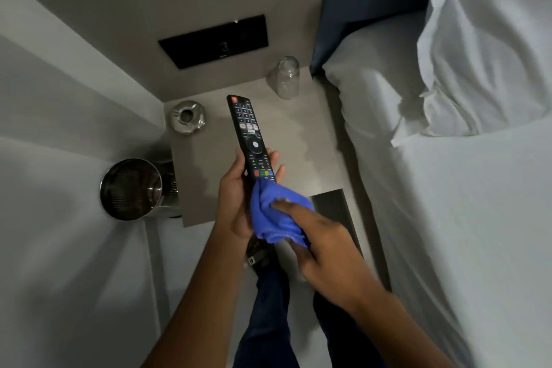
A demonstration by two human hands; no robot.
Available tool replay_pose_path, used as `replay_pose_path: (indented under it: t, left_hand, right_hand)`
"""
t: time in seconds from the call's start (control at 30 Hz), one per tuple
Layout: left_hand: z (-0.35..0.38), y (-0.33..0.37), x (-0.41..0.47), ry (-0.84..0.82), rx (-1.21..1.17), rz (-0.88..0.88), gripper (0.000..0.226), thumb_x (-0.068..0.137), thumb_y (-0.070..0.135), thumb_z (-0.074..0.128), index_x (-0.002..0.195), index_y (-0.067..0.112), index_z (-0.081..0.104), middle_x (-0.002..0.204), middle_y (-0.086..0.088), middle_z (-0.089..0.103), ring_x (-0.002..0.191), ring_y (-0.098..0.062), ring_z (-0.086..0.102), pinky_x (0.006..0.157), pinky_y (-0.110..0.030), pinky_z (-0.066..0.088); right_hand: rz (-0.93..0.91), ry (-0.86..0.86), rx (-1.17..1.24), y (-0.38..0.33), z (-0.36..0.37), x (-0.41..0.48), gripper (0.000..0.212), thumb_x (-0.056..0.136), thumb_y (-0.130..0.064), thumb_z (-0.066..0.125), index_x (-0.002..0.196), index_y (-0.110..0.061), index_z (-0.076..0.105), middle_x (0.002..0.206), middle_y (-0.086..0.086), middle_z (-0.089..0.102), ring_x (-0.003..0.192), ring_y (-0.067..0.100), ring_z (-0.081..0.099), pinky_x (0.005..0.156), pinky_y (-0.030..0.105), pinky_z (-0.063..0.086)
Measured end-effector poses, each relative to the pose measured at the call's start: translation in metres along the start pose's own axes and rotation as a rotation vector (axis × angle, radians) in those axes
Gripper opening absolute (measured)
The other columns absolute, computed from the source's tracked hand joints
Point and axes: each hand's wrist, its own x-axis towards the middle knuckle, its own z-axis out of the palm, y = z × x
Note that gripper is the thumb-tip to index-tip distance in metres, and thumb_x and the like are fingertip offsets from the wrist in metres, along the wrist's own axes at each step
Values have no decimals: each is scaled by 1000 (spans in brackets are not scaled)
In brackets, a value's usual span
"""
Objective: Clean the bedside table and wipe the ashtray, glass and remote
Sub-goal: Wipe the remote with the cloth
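Note:
My left hand (236, 191) grips the lower half of a black remote (246, 128), held buttons-up above the grey bedside table (298, 152). A blue cloth (273, 212) is bunched in my right hand (322, 245) and pressed against the remote's lower end, covering it. On the table's back left corner sits a round metal ashtray (187, 117). A clear glass (286, 77) stands upside down at the table's back right, near the bed.
A metal waste bin (131, 188) stands on the floor left of the table. The white bed (448, 188) with a pillow (490, 48) runs along the right. A black switch panel (213, 41) is on the wall behind. My legs are below.

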Motion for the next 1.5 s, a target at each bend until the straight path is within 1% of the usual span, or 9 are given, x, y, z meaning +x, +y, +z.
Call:
replay_pose_path:
  t: [0.2,0.4,0.63,0.8,0.93,1.03,1.17,1.33,1.5]
  left_hand:
    - [-11,46,-5,9,208,121,24,83,24,68,103,10,62,73,-3,63,68,-15,65,67,-30,58]
    - [-23,57,-22,-61,623,139,46,90,15,62,133,26,50,117,-13,70,100,-38,70,87,-46,57]
    - [-32,47,-32,-177,342,56,37,101,29,41,136,30,52,125,-6,67,105,-24,65,90,-37,50]
    - [-40,59,-13,36,124,14,28,91,20,52,108,4,67,83,-9,73,72,-19,72,66,-26,59]
    - [-58,69,17,128,27,51,41,90,21,60,131,18,57,101,-7,66,90,-22,63,89,-37,52]
    - [-68,56,52,317,257,133,41,89,9,64,127,22,57,97,0,66,86,-17,61,73,-33,51]
    - [-80,27,99,475,685,204,30,76,7,77,104,14,68,92,-3,72,85,-26,68,78,-38,57]
    - [-87,7,142,684,1284,282,45,72,22,80,112,8,66,117,-15,63,105,-33,64,85,-40,55]
    - [-92,-4,166,761,1539,285,65,73,36,78,123,2,54,124,-18,55,115,-31,54,87,-38,50]
  right_hand:
    - [163,85,135,-19,-4,1,35,95,-22,56,120,-47,53,81,-8,69,74,5,65,62,11,49]
    - [9,387,-46,-28,-15,75,48,90,0,57,135,-13,52,110,0,65,84,-2,58,75,3,40]
    - [-102,198,-227,-43,18,141,55,88,-9,53,142,-18,46,149,10,46,139,23,41,113,35,35]
    - [-33,78,-113,-41,62,111,56,88,-4,54,140,-21,45,133,6,58,115,22,59,97,41,51]
    - [100,59,31,-26,83,88,42,95,-11,53,133,-27,47,107,-6,65,86,4,61,79,24,53]
    - [239,53,61,-9,81,79,23,98,-17,51,115,-32,52,81,-12,62,68,7,61,61,17,50]
    - [521,207,196,23,68,87,12,99,-14,49,107,-23,51,78,-2,61,63,10,59,48,10,45]
    - [641,315,308,62,52,100,15,97,-16,52,110,-11,57,86,4,63,72,16,58,59,26,46]
    - [629,327,343,79,41,90,10,96,-18,53,105,-20,59,92,7,66,89,30,64,82,46,53]
